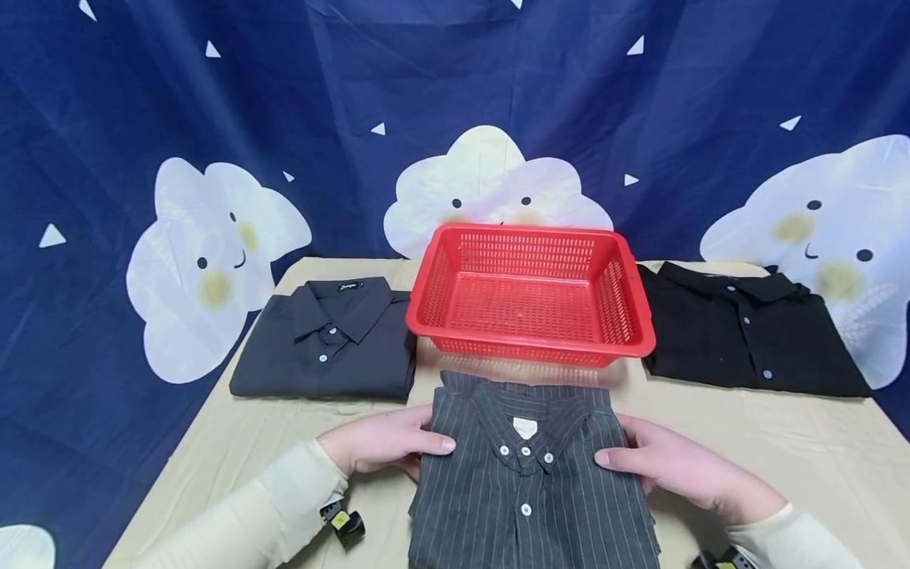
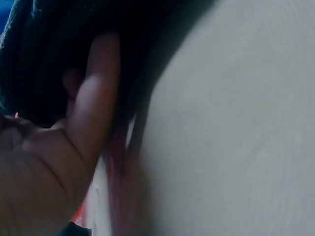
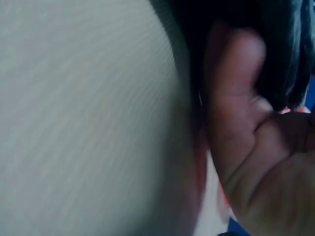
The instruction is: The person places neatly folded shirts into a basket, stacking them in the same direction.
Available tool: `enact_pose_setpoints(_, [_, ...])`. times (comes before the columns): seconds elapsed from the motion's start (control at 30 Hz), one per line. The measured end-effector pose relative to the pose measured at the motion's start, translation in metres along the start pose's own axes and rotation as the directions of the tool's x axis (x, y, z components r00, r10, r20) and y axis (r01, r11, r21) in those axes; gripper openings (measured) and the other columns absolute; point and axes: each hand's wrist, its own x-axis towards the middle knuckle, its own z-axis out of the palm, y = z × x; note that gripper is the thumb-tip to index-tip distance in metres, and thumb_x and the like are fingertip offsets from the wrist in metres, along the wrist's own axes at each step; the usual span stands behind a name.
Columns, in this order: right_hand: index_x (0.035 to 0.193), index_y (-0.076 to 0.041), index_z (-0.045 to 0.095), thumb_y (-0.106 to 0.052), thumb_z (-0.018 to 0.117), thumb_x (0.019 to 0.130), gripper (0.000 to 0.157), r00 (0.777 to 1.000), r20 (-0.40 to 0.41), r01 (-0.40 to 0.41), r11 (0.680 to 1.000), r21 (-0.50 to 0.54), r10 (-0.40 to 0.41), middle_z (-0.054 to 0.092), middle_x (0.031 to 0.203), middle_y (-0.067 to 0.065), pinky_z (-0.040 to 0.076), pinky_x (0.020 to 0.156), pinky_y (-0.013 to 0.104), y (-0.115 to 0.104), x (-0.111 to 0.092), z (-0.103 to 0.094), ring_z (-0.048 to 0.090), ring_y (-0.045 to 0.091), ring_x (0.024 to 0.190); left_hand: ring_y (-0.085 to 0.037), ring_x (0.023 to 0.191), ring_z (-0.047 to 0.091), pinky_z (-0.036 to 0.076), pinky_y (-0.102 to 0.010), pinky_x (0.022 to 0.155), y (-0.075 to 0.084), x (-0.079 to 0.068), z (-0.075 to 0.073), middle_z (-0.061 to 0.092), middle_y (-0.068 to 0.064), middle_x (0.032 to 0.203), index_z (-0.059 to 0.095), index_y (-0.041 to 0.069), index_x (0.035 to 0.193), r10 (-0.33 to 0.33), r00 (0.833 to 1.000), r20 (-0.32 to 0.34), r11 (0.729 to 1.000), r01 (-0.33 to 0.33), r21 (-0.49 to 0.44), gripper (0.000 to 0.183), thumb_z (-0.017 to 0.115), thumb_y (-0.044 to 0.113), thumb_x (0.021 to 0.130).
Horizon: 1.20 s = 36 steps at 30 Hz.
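A folded dark grey pinstriped shirt [image 1: 483, 482] with white buttons lies in front of the red basket, collar toward it. My left hand [image 1: 391, 438] grips its left side, thumb on top and the other fingers beneath the edge. On the opposite side my right hand [image 1: 682, 462] holds it the same way, thumb on the front of the cloth. Both wrist views are dark and blurred; the left hand [image 2: 83, 128] and the right hand [image 3: 241, 113] each show against dark cloth, with fingertips partly hidden by it.
A red plastic basket [image 1: 529, 348] with slotted walls stands behind the striped shirt, nothing in it. To its left lies a folded dark navy shirt [image 1: 284, 363], and to its right a folded black shirt [image 1: 697, 340]. All are on a beige-covered table [image 1: 803, 458] before a blue curtain [image 1: 341, 174].
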Motion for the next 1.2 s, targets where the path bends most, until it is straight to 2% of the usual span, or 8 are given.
enact_pose_setpoints(0.1, [0.142,0.006,0.037,-0.014,0.060,0.101,0.051,0.998,-0.058,0.024,0.997,-0.077,-0.028,0.065,0.119,0.022,0.057,0.084,0.037,-0.003,0.001,0.007,0.070,0.039,0.098,-0.024,0.102,0.068,0.058,-0.041,0.082,-0.003,-0.002,-0.001,0.066,-0.014,0.120,0.035,0.000,0.147,0.032,0.998,0.058,0.999,-0.030,-0.033,0.056,0.061,0.016,0.100])
enact_pose_setpoints(0.23, [0.149,0.004,0.025,-0.010,0.060,0.100,0.062,0.994,-0.093,0.061,0.998,-0.012,-0.062,0.060,0.125,0.021,0.056,0.086,0.037,-0.004,0.001,0.016,0.068,0.036,0.101,-0.025,0.107,0.067,0.056,-0.044,0.088,-0.006,-0.004,-0.004,0.063,-0.013,0.126,0.030,0.001,0.150,0.065,0.991,0.119,0.995,-0.056,-0.079,0.058,0.059,0.016,0.102])
enact_pose_setpoints(0.33, [0.152,0.004,0.014,-0.008,0.058,0.100,0.069,0.993,-0.099,0.074,0.995,0.063,-0.067,0.054,0.131,0.025,0.057,0.086,0.039,-0.004,0.000,0.020,0.067,0.035,0.104,-0.024,0.106,0.067,0.057,-0.043,0.085,-0.007,-0.004,-0.004,0.064,-0.013,0.125,0.031,0.001,0.148,0.070,0.989,0.130,0.993,-0.056,-0.104,0.055,0.057,0.017,0.103])
enact_pose_setpoints(0.5, [0.159,-0.002,0.010,-0.012,0.057,0.102,0.074,0.990,-0.134,0.054,0.999,0.006,-0.052,0.036,0.151,0.027,0.049,0.096,0.027,-0.004,0.000,0.020,0.057,0.026,0.121,-0.024,0.101,0.070,0.059,-0.041,0.079,-0.008,-0.005,-0.004,0.067,-0.013,0.121,0.038,0.000,0.143,0.061,0.992,0.108,0.987,-0.044,-0.155,0.047,0.056,0.013,0.102])
enact_pose_setpoints(0.67, [0.159,-0.003,0.010,-0.010,0.049,0.105,0.067,0.993,-0.098,0.072,0.995,0.069,-0.065,0.039,0.150,0.023,0.049,0.098,0.030,-0.003,-0.002,0.014,0.057,0.029,0.123,-0.025,0.098,0.071,0.060,-0.043,0.079,-0.009,-0.008,-0.004,0.069,-0.014,0.117,0.043,-0.003,0.140,0.059,0.994,0.096,0.983,-0.041,-0.179,0.045,0.059,0.008,0.100])
enact_pose_setpoints(0.83, [0.152,0.000,0.021,-0.006,0.045,0.106,0.052,0.986,-0.068,0.158,0.980,0.122,-0.151,0.053,0.139,0.018,0.052,0.096,0.034,-0.003,-0.007,0.008,0.062,0.030,0.116,-0.023,0.095,0.071,0.060,-0.040,0.077,-0.004,-0.012,-0.008,0.069,-0.012,0.114,0.046,-0.003,0.137,0.074,0.995,0.067,0.988,-0.064,-0.143,0.042,0.060,0.006,0.099])
enact_pose_setpoints(1.0, [0.145,-0.002,0.034,0.000,0.038,0.107,0.038,0.975,-0.002,0.219,0.958,0.186,-0.223,0.060,0.130,0.022,0.055,0.092,0.038,-0.007,-0.015,0.004,0.067,0.033,0.108,-0.023,0.097,0.071,0.059,-0.040,0.080,0.006,-0.020,-0.012,0.069,-0.013,0.115,0.048,-0.004,0.136,0.090,0.992,0.091,0.993,-0.083,-0.080,0.040,0.060,0.007,0.099])
enact_pose_setpoints(1.2, [0.142,0.000,0.035,0.001,0.038,0.107,0.036,0.970,0.009,0.240,0.961,0.135,-0.243,0.061,0.126,0.027,0.054,0.092,0.037,-0.016,-0.022,0.005,0.068,0.037,0.106,-0.027,0.097,0.071,0.059,-0.047,0.083,0.017,-0.029,-0.015,0.068,-0.017,0.115,0.050,-0.004,0.133,0.115,0.987,0.111,0.993,-0.118,0.021,0.037,0.061,0.009,0.100])
